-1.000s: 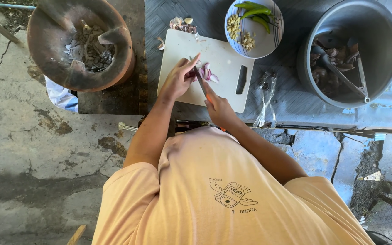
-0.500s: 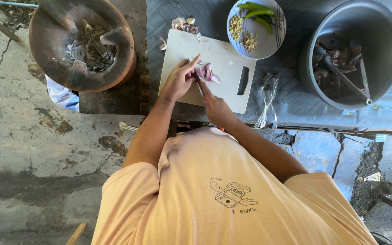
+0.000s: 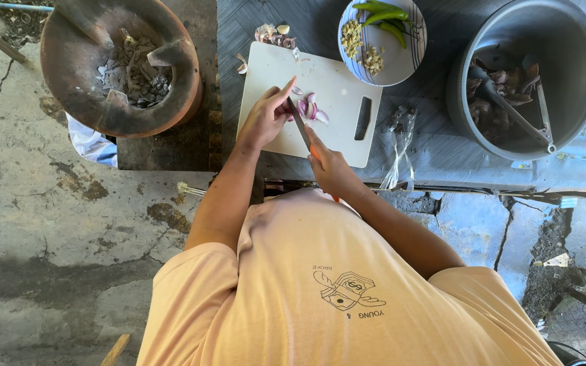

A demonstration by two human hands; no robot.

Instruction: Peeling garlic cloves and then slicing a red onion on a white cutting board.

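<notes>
On the white cutting board (image 3: 334, 85), left hand (image 3: 264, 120) is curled down over a piece of shallot (image 3: 290, 110), fingertips pinning it to the board, index finger extended toward the far edge. Right hand (image 3: 330, 166) is closed around the handle of a knife (image 3: 300, 125); blade runs up from the fist and sits right beside the left fingertips, edge against the shallot. Cut purple shallot slices (image 3: 312, 108) lie just right of the blade, mid-board. Board has a slot handle at its right end and rests on a dark woven mat (image 3: 435, 135). Peel scraps and garlic cloves (image 3: 272, 34) sit off the board's far left corner. Striped bowl (image 3: 412, 57) just beyond the board holds green chillies (image 3: 382, 15) and chopped garlic bits (image 3: 351, 37). Crumpled clear plastic bag (image 3: 398, 146) lies on the mat right of the board. Grey metal pot (image 3: 578, 95) at far right holds dark pieces and a ladle (image 3: 510, 112). Clay stove (image 3: 76, 88) full of ash stands left of the board, apart from it, on cracked concrete.
</notes>
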